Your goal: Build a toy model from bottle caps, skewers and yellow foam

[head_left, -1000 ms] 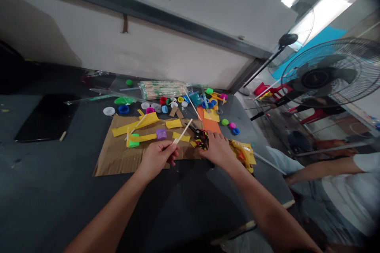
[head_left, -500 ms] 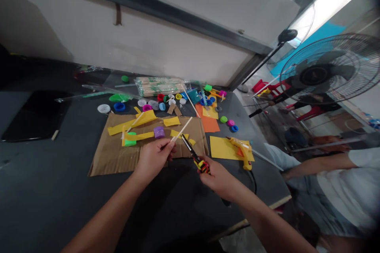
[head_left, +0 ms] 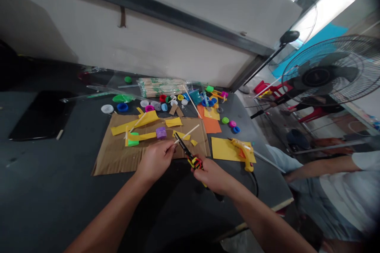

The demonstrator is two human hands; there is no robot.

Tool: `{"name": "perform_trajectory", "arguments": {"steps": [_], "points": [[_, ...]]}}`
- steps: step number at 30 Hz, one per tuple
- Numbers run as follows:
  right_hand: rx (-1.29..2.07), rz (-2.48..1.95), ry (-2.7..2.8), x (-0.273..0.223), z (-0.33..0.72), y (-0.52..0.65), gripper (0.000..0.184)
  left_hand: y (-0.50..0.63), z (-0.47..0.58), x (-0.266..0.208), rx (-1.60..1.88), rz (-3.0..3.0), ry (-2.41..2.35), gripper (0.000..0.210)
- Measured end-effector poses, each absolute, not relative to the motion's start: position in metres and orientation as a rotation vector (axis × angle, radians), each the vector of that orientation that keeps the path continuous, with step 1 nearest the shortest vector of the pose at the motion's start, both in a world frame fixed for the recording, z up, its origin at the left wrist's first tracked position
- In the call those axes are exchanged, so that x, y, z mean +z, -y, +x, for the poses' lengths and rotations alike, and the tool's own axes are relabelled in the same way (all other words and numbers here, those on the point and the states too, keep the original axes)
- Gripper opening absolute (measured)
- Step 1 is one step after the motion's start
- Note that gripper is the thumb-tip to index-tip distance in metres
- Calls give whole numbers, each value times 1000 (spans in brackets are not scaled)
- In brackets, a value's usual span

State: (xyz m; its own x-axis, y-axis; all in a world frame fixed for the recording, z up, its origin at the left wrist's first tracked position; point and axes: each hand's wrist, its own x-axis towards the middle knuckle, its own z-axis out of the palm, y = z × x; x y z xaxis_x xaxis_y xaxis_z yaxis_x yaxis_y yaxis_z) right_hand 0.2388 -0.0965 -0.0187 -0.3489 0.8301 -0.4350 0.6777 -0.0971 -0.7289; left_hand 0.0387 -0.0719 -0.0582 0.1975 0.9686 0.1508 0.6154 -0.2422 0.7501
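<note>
My left hand (head_left: 156, 161) pinches one end of a thin wooden stick (head_left: 191, 131), which slants up to the right over the cardboard. My right hand (head_left: 212, 176) is wrapped around long-nose pliers (head_left: 187, 151) with black, yellow and red handles. Their jaws lie at the stick, close to my left fingertips; whether they are clamped on it is too small to tell. Beneath is a cardboard sheet (head_left: 103, 158). Lying on it are a yellow paper strip with a green piece (head_left: 133, 138), a purple piece (head_left: 161, 132) and yellow scraps (head_left: 173, 121).
A yellow glue gun (head_left: 242, 148) rests on yellow card (head_left: 218, 148) at the right. Bottle caps (head_left: 122, 107) and a bag of wooden sticks (head_left: 162, 87) lie behind the cardboard. A phone (head_left: 35, 116) is at the left. Beyond the table's right edge are a fan (head_left: 316, 76) and another person (head_left: 341, 185).
The pliers have moved left and along the stick, from near its middle to close beside my left fingers. The stick has tilted flatter. The view has shifted slightly.
</note>
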Motion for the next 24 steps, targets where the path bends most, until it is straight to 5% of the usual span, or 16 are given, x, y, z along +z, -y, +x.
{"name": "perform_trajectory", "arguments": {"steps": [24], "points": [[1328,-1742,2051,-25,234,100,25,75,40,-66,1052,2285,-1469,26]]}}
